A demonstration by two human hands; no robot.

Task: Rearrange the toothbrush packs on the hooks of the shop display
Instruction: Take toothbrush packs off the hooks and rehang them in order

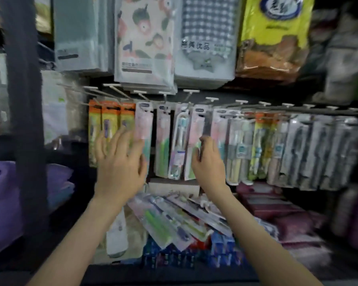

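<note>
left hand (120, 159): open, fingers spread, by the pink pack (143, 122) under the hooks (190, 91); contact blurred.
right hand (208, 159): curled round the mid pack (195, 131) hanging under the hooks.
loose packs (174, 219): heaped well below the hooks.
risk: a sideways tug likely tears the hang hole or drags neighbours off.

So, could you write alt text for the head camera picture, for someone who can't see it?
Two bare hands reach into a row of toothbrush packs hanging from hooks in a shop: the right hand grips one pink pack, the left hand is open with fingers spread. A pile of loose packs lies below.
</note>
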